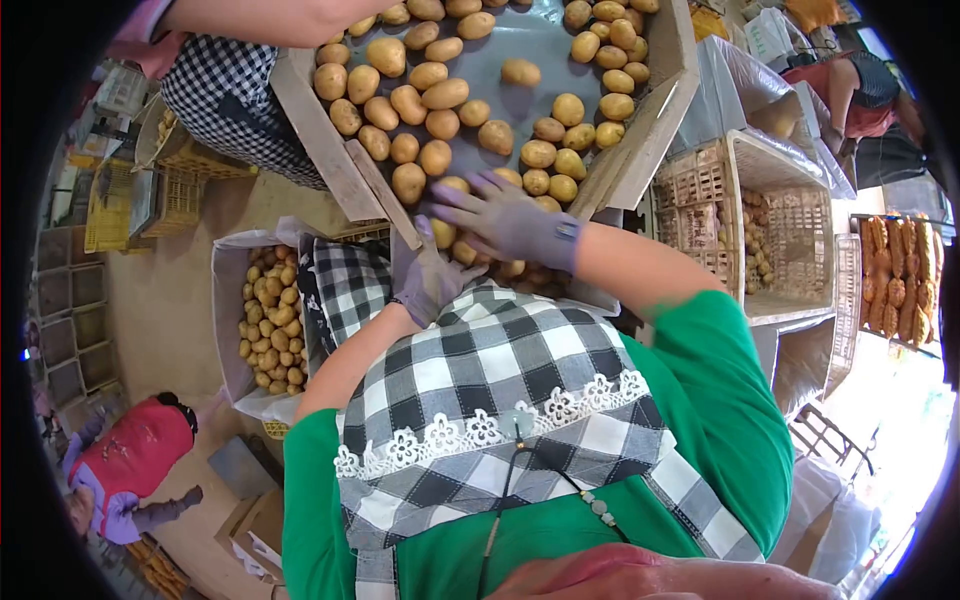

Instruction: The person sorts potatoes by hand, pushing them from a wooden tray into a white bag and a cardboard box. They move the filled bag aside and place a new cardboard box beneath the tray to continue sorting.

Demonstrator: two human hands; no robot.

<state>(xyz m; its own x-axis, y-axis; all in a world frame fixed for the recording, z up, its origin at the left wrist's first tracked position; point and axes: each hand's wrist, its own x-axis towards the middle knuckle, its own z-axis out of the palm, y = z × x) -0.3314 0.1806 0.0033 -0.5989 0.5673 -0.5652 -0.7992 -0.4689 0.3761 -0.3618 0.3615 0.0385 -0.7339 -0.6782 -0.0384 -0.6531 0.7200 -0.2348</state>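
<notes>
Both of my hands wear thin purple-grey gloves and are at the narrow near end of a wooden-sided chute (620,170) that holds many potatoes (445,94). My right hand (515,222) lies spread over the potatoes at the mouth, fingers apart and pointing left. Lower and to the left, my left hand (437,280) is beside the chute's end, its fingers apart and touching potatoes there. Neither hand is closed round a potato. Some potatoes below the right palm are partly hidden by the hands and the checked apron.
A lined crate (228,330) full of potatoes stands at the left. At the right is a tall plastic crate (790,300) with potatoes inside. A co-worker's arm (260,20) reaches over the chute's upper left. Other people are at lower left (140,450) and upper right (850,90).
</notes>
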